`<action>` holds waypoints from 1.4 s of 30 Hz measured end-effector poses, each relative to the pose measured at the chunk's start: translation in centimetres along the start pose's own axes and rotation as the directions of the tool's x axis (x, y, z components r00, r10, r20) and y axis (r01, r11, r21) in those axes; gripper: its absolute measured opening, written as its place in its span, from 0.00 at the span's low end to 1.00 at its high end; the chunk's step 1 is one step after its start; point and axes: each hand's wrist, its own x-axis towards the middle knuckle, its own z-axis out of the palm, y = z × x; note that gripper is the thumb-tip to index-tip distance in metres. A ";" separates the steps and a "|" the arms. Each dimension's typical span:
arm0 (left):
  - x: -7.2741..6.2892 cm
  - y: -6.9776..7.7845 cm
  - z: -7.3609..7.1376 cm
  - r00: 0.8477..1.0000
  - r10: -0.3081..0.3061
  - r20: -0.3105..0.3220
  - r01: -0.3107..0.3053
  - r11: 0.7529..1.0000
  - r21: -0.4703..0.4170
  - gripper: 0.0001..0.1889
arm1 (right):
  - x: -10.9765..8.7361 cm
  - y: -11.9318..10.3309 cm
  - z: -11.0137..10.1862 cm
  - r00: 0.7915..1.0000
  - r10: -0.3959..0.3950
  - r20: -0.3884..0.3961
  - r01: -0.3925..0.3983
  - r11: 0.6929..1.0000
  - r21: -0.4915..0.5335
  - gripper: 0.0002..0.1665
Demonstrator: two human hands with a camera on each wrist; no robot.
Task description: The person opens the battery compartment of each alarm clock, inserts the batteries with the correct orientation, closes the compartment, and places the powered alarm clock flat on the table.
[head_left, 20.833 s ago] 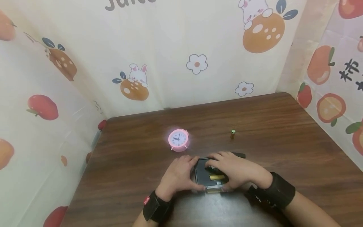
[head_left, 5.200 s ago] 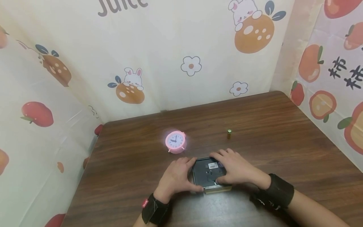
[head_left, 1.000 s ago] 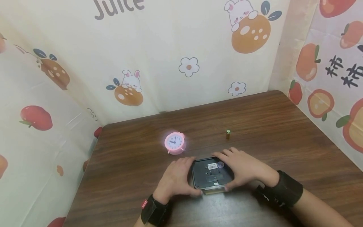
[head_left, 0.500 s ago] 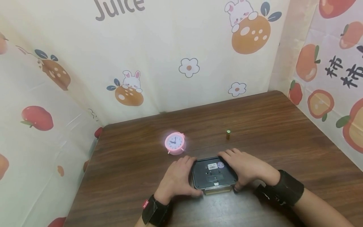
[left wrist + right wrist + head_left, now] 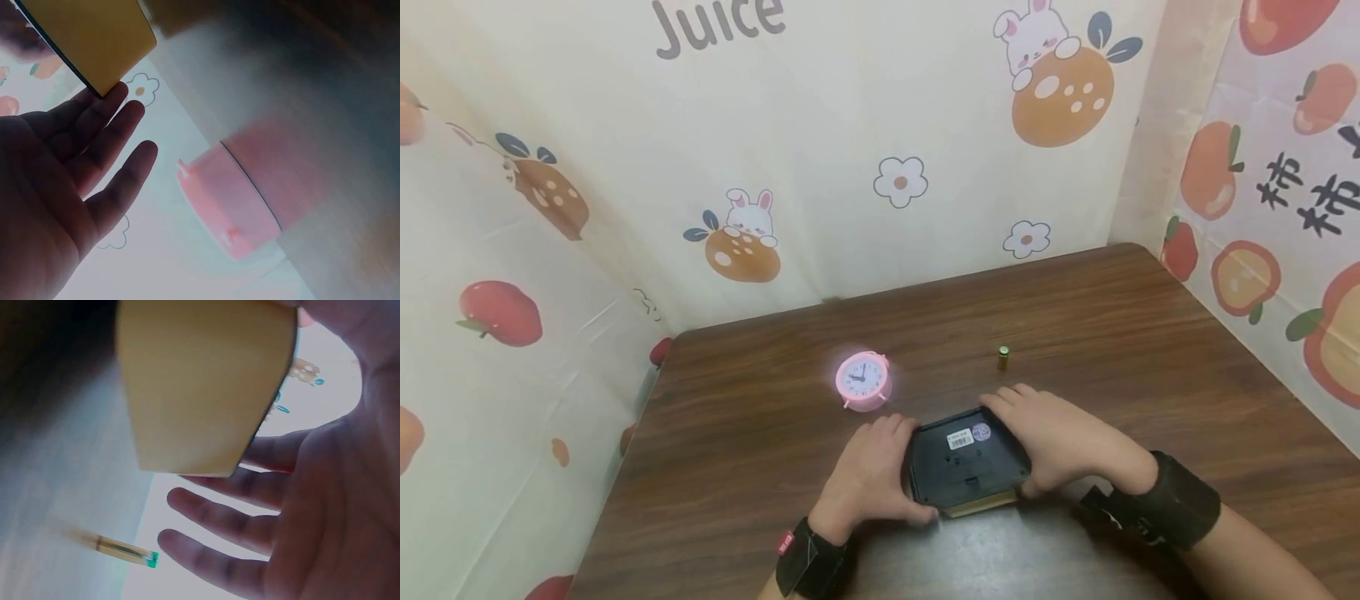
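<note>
A box-shaped battery device [image 5: 970, 467] with a black back, a barcode label, a round sticker and yellow sides lies back-up between both hands, slightly tilted. My left hand [image 5: 868, 475] holds its left side, thumb at the near corner and fingers by the far one. Opposite it, my right hand [image 5: 1060, 437] grips the right side in the same way. The cover sits flush over the battery bay. In the left wrist view, fingertips of the left hand [image 5: 81, 162] meet a yellow corner. The right wrist view shows the right hand [image 5: 325, 500] behind the yellow side.
Beyond the left hand stands a pink alarm clock [image 5: 862, 381]. One battery [image 5: 1003, 358] with a green end stands upright past the right hand. The brown wooden table [image 5: 760, 367] meets a printed cloth [image 5: 827, 108] behind and at both sides.
Earlier the battery bay was uncovered with a battery showing; the cover is on now. My right hand has moved from the back onto the right side, and the device has turned and tilted slightly.
</note>
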 end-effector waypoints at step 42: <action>0.2 0.5 0.5 0.982 0.127 -0.137 -0.120 0.991 0.055 0.63 | 0.4 -3.8 -0.3 0.876 -0.133 -0.463 0.229 0.961 0.156 0.65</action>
